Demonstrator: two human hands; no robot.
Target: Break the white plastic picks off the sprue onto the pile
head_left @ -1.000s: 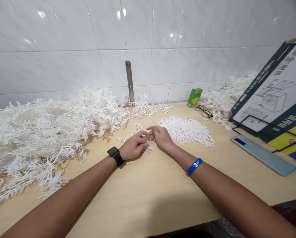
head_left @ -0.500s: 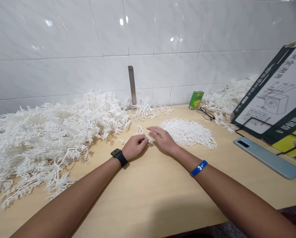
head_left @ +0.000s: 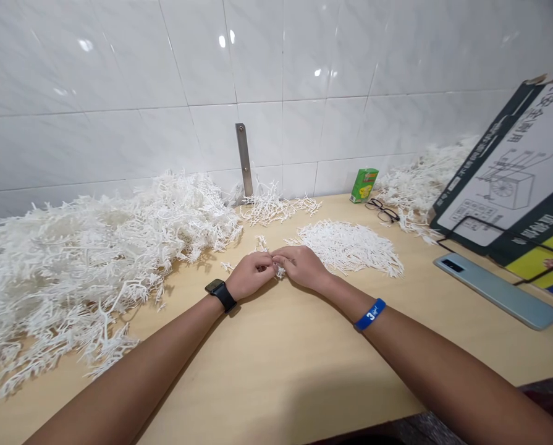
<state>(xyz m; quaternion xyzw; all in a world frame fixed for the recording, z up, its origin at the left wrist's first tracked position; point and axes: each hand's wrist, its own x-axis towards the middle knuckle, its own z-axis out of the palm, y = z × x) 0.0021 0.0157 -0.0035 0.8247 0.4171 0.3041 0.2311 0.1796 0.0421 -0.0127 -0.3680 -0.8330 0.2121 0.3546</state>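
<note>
My left hand (head_left: 249, 275) is closed in a pinch on a small white branched plastic piece (head_left: 280, 272), partly hidden by the fingers. Against it my right hand (head_left: 303, 266) has its thumb and fingers closed on the same piece, and the fingertips of both hands meet. Just beyond the left hand lie a few white branched scraps (head_left: 261, 242). To the right of my right hand spreads a flat pile of short white sticks (head_left: 353, 244). A large heap of tangled white branched pieces (head_left: 95, 253) covers the table's left side.
A smaller white cluster (head_left: 271, 207) lies by an upright metal bracket (head_left: 243, 161) at the tiled wall. Rightward are a green box (head_left: 364, 185), glasses (head_left: 382, 211), another white heap (head_left: 424, 176), a printed carton (head_left: 498, 185), a black wire frame (head_left: 503, 230) and a phone (head_left: 496, 290).
My right hand has moved left and its outstretched fingers have closed onto the white piece at my left fingertips. A few sticks now lie at the near left edge of the flat pile.
</note>
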